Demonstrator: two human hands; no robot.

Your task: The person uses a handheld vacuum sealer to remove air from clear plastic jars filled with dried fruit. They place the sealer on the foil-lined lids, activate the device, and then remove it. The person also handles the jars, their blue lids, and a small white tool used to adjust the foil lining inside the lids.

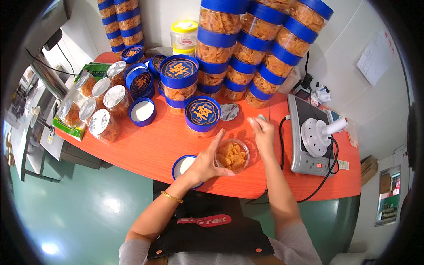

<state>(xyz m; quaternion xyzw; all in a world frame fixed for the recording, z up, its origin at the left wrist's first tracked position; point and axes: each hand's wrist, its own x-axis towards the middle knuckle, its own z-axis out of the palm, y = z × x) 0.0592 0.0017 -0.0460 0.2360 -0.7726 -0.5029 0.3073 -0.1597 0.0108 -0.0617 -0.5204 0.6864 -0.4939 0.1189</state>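
A clear plastic jar (pixel 232 155) of orange dried fruit slices stands uncovered on the orange table. My left hand (pixel 207 164) cups its left side, thumb and fingers spread around the wall. To the right of the jar, my right hand (pixel 264 134) is raised with its fingers curled. Something small and pale grey shows at its fingertips, too little to name. Partly under my left wrist lies an upturned blue lid (pixel 183 165) with a white inside. Just beyond the jar stands a lidded jar (pixel 202 114), and beside that a crumpled grey foil disc (pixel 229 112).
Tall stacks of blue-lidded jars (pixel 243 49) rise at the back. Several foil-sealed jars (pixel 105 124) stand at left, near loose blue lids (pixel 142 112). At right, an induction sealer head (pixel 314 135) with a cable rests on a grey base unit (pixel 299 165).
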